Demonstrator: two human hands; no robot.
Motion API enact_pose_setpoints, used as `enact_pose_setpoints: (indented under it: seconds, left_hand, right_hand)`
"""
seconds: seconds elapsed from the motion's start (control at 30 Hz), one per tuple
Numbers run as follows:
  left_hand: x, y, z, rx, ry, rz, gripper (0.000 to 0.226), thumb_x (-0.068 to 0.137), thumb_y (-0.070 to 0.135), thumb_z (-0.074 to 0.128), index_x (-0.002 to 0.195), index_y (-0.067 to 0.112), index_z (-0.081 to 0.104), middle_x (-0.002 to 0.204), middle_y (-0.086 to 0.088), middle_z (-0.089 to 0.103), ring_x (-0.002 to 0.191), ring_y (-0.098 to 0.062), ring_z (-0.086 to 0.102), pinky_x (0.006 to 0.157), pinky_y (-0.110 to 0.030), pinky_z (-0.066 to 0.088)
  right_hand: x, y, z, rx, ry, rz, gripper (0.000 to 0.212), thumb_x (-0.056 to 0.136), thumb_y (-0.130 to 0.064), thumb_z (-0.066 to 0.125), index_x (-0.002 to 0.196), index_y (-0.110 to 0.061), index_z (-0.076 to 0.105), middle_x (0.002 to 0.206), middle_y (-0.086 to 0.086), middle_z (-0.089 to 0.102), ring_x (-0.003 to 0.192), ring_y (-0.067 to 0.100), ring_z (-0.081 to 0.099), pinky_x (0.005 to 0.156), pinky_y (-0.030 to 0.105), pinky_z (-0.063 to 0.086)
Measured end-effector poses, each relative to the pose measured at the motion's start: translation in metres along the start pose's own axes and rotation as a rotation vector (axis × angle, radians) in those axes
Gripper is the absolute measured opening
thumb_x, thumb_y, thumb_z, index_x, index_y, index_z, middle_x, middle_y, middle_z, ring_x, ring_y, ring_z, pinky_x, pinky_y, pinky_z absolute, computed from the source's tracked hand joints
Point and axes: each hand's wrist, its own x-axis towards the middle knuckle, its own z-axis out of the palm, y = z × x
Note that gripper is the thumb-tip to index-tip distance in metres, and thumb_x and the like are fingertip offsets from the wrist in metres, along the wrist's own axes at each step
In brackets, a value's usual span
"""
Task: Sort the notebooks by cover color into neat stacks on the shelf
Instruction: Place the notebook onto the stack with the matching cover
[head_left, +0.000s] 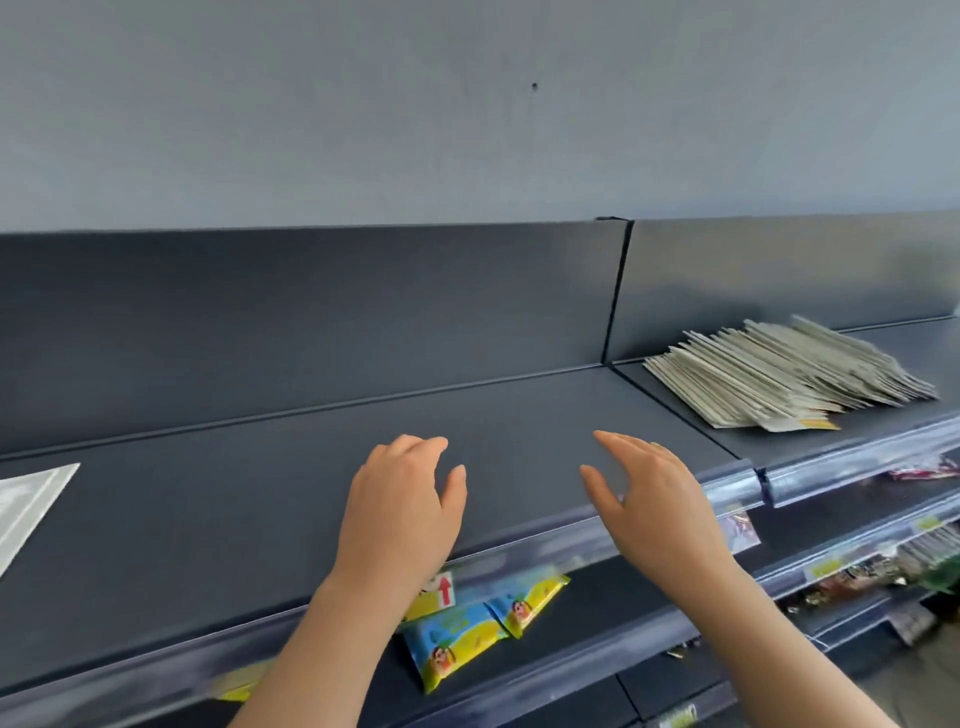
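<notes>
Gray wall fills the top of the view, and a dark shelf runs under it. Both hands hang over the bare middle of the shelf. The left hand is at about 6 o'clock, open, fingers bent a little, holding nothing. The right hand is just to its right, also open and holding nothing. The two hands are near each other but do not touch.

The notebooks sit at 3 o'clock, on the next part of the shelf, past the seam. They lie in a messy, fanned pile. Their covers look pale, and one yellow bit pokes out at the front. The colors are hard to tell from here. A pale sheet lies flat at 9 o'clock, cut off by the edge. Yellow and blue packets rest on the shelf below.

No neat stack is on the shelf yet, so the sorting looks like it is near the start. Next, a hand most likely needs to reach right to the pile, take some notebooks, and check each cover.
</notes>
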Motion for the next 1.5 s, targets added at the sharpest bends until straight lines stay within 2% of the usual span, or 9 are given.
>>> enact_pose_setpoints:
  seconds: [0.2, 0.53, 0.83, 0.97, 1.03, 1.1, 1.3, 1.4, 1.5]
  left_hand:
    - [0.009, 0.076, 0.055, -0.060, -0.008, 0.019, 0.041, 0.095, 0.036, 0.047, 0.132, 0.018, 0.053, 0.130, 0.006, 0.054, 0.118, -0.014, 0.046, 0.099, -0.029, 0.040]
    - [0.044, 0.173, 0.130, -0.113, -0.071, 0.114, 0.040, 0.095, 0.036, 0.048, 0.131, 0.019, 0.055, 0.129, 0.008, 0.055, 0.116, -0.014, 0.047, 0.097, -0.028, 0.040]
    - [0.112, 0.250, 0.199, -0.153, -0.078, 0.195, 0.036, 0.095, 0.035, 0.048, 0.124, 0.017, 0.059, 0.121, 0.005, 0.059, 0.111, -0.016, 0.048, 0.093, -0.028, 0.041]
    - [0.145, 0.283, 0.224, -0.138, -0.093, 0.216, 0.039, 0.096, 0.035, 0.048, 0.130, 0.017, 0.056, 0.126, 0.003, 0.057, 0.116, -0.018, 0.048, 0.097, -0.030, 0.039]
    - [0.158, 0.300, 0.237, -0.126, -0.087, 0.226, 0.036, 0.095, 0.034, 0.048, 0.124, 0.015, 0.059, 0.121, 0.001, 0.059, 0.113, -0.019, 0.049, 0.095, -0.031, 0.040]
    - [0.168, 0.312, 0.245, -0.104, -0.097, 0.229, 0.033, 0.095, 0.033, 0.048, 0.118, 0.013, 0.062, 0.116, 0.000, 0.060, 0.110, -0.020, 0.050, 0.093, -0.032, 0.042]
    - [0.194, 0.361, 0.296, -0.075, -0.123, 0.221, 0.033, 0.095, 0.034, 0.047, 0.119, 0.016, 0.061, 0.115, 0.001, 0.060, 0.111, -0.019, 0.050, 0.094, -0.030, 0.041]
    - [0.204, 0.387, 0.323, -0.066, -0.111, 0.199, 0.032, 0.096, 0.035, 0.046, 0.117, 0.017, 0.061, 0.112, 0.002, 0.060, 0.109, -0.018, 0.051, 0.091, -0.030, 0.043]
    - [0.213, 0.412, 0.351, -0.046, -0.119, 0.125, 0.034, 0.096, 0.035, 0.045, 0.121, 0.018, 0.060, 0.114, 0.001, 0.060, 0.110, -0.019, 0.050, 0.093, -0.030, 0.042]
  right_hand:
    - [0.002, 0.089, -0.037, 0.001, 0.018, 0.069, 0.048, 0.094, -0.037, 0.049, 0.138, -0.018, 0.045, 0.138, -0.004, 0.050, 0.131, 0.015, 0.041, 0.106, 0.028, 0.033]
    - [0.020, 0.196, -0.076, -0.017, 0.072, 0.186, 0.047, 0.093, -0.039, 0.049, 0.137, -0.022, 0.047, 0.137, -0.006, 0.052, 0.128, 0.013, 0.043, 0.102, 0.026, 0.035]
    - [0.085, 0.290, -0.090, -0.053, 0.113, 0.230, 0.045, 0.092, -0.038, 0.052, 0.134, -0.020, 0.051, 0.131, -0.004, 0.057, 0.123, 0.016, 0.048, 0.098, 0.028, 0.037]
    - [0.118, 0.332, -0.099, -0.053, 0.114, 0.249, 0.045, 0.092, -0.038, 0.052, 0.134, -0.020, 0.051, 0.130, -0.001, 0.058, 0.124, 0.018, 0.048, 0.099, 0.028, 0.036]
    - [0.132, 0.352, -0.105, -0.045, 0.121, 0.258, 0.044, 0.092, -0.037, 0.052, 0.133, -0.019, 0.052, 0.130, -0.001, 0.058, 0.124, 0.019, 0.048, 0.099, 0.029, 0.036]
    - [0.144, 0.369, -0.108, -0.040, 0.127, 0.263, 0.042, 0.093, -0.036, 0.052, 0.130, -0.019, 0.054, 0.130, 0.000, 0.058, 0.122, 0.020, 0.049, 0.097, 0.030, 0.037]
    - [0.185, 0.443, -0.117, -0.011, 0.074, 0.319, 0.042, 0.094, -0.038, 0.049, 0.132, -0.020, 0.053, 0.132, -0.001, 0.057, 0.120, 0.020, 0.051, 0.094, 0.030, 0.039]
    - [0.210, 0.487, -0.123, 0.037, 0.069, 0.326, 0.034, 0.095, -0.033, 0.048, 0.120, -0.014, 0.061, 0.123, 0.005, 0.062, 0.110, 0.027, 0.055, 0.087, 0.034, 0.042]
    - [0.239, 0.538, -0.118, 0.047, -0.006, 0.325, 0.033, 0.096, -0.032, 0.044, 0.117, -0.014, 0.063, 0.124, 0.006, 0.061, 0.110, 0.028, 0.055, 0.087, 0.034, 0.042]
